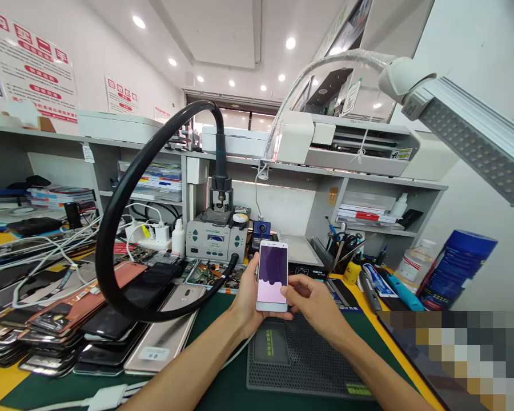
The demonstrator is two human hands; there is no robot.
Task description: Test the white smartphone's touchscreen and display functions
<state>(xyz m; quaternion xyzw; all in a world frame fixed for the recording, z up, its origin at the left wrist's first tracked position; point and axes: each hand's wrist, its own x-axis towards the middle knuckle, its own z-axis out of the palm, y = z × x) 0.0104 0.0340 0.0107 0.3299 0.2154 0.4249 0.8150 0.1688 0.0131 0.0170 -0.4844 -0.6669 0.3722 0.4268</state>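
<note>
A white smartphone [273, 275] with a lit pale purple screen is held upright above the desk. My left hand [246, 299] wraps round its left edge and back, fingers closed on it. My right hand [310, 301] sits just right of the phone, its thumb resting on the lower part of the screen and the fingers curled beneath. Under both hands lies a dark grey ridged work mat [302, 357] on a green desk mat [218, 342].
A thick black hose [124, 188] loops from a grey hot-air station [216, 237]. Several phones and back covers [89, 319] are piled at left with white cables. Tools [385, 282] and a blue box [458, 262] lie right; an LED lamp [466, 131] hangs overhead.
</note>
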